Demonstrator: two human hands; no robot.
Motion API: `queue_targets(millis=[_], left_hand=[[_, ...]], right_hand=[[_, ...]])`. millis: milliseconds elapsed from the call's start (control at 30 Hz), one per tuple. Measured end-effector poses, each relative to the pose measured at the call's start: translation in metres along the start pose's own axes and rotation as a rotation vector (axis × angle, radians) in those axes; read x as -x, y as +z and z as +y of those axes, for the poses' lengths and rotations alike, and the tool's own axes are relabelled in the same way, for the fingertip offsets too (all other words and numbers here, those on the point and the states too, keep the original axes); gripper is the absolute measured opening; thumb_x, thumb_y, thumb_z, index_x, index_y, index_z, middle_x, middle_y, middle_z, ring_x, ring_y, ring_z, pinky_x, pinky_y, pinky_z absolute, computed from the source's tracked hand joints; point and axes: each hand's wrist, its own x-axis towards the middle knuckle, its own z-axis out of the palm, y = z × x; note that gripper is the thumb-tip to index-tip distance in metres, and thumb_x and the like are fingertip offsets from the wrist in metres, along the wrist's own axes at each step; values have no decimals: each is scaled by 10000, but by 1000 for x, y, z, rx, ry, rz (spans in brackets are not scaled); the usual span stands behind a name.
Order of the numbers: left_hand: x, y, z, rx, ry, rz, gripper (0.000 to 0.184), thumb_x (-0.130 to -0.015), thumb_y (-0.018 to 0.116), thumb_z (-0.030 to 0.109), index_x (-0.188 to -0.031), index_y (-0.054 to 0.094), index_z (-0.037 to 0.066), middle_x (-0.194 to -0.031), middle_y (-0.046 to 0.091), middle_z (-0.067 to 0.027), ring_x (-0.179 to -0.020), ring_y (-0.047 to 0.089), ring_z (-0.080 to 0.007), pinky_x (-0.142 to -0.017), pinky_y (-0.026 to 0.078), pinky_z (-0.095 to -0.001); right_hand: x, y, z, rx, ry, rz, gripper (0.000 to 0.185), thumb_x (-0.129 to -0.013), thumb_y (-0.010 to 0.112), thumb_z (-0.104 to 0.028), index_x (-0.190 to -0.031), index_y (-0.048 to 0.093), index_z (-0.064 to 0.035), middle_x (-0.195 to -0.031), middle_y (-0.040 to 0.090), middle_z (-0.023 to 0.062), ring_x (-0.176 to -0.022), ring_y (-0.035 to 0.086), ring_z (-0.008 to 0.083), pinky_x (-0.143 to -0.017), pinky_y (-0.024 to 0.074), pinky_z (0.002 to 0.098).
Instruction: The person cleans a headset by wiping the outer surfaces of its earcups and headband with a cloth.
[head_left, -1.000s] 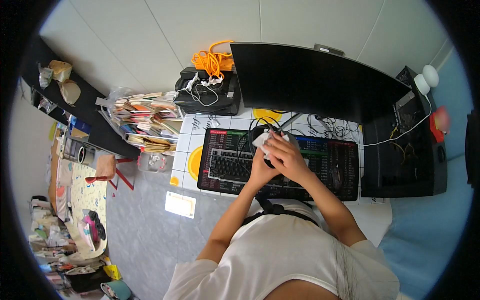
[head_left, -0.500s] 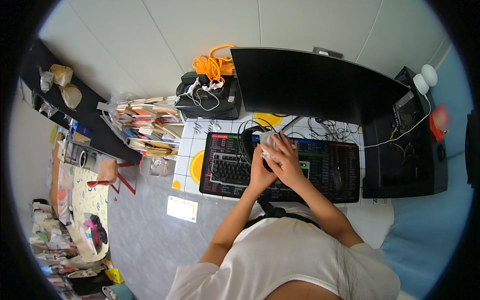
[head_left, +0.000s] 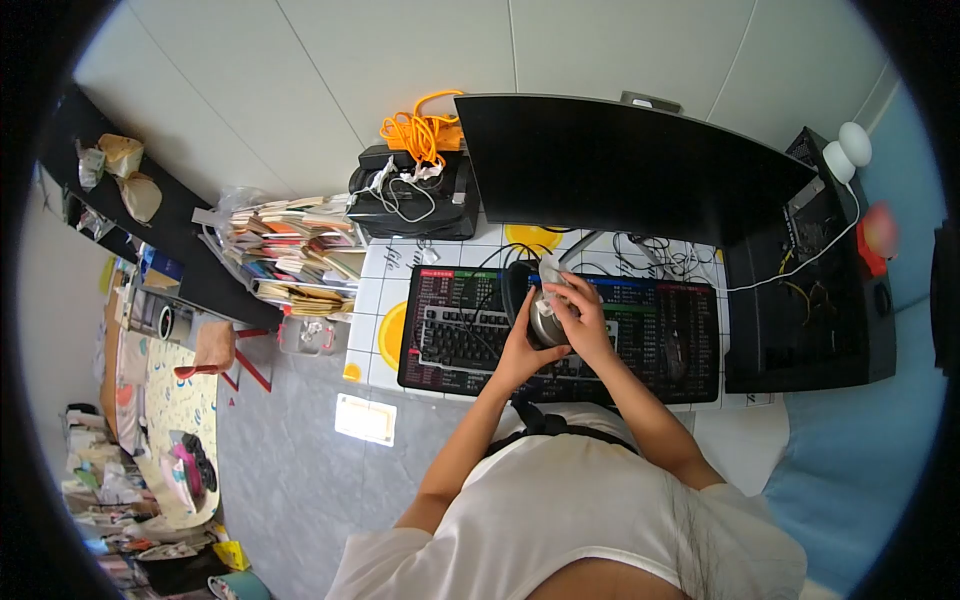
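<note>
Above the keyboard [head_left: 455, 340], my left hand [head_left: 520, 358] is closed around a pair of headphones [head_left: 545, 325] with a grey ear cup and a dark band. From the other side, my right hand [head_left: 585, 320] pinches a crumpled white tissue [head_left: 549, 272] and presses it against the headphones. Both hands partly cover the headphones. A dark cable loops down from them over the left part of the keyboard. Beneath everything lies a black printed desk mat [head_left: 650, 340], with a dark mouse [head_left: 675, 350] on its right side.
A large monitor [head_left: 620, 170] stands behind the mat, with loose cables below it. To its left a black printer [head_left: 415, 205] bears an orange cord [head_left: 420, 135]. Stacked books [head_left: 310, 240] lie farther left. A black computer case [head_left: 810, 330] stands on the right.
The headphones have turned, so the grey ear cup now shows between my hands. The tissue has shifted up and right, and my right hand has opened out from over my left.
</note>
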Motion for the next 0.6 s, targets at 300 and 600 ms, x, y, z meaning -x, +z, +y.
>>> queue_targets(millis=[300,600], left_hand=[[-1,-11,-11,-205,-128,126,748,-739,731,81,-1352,316,-23,-1154,551,-166,-986,551,-182,-852,449,-284],[5,-26,-9,-648,-17,169,610,-617,783,112,-1170,564,-21,-945,626,-143,-826,613,-218,-748,478,-285]], right_hand=[[18,14,19,-111,200,69,217,-898,527,-110,-1096,605,-66,-1161,516,91,-1031,511,189,-803,456,284],[31,23,27,85,52,-35,347,-933,485,-207,-1258,483,-85,-1361,362,130,-1239,376,304,-993,340,428]])
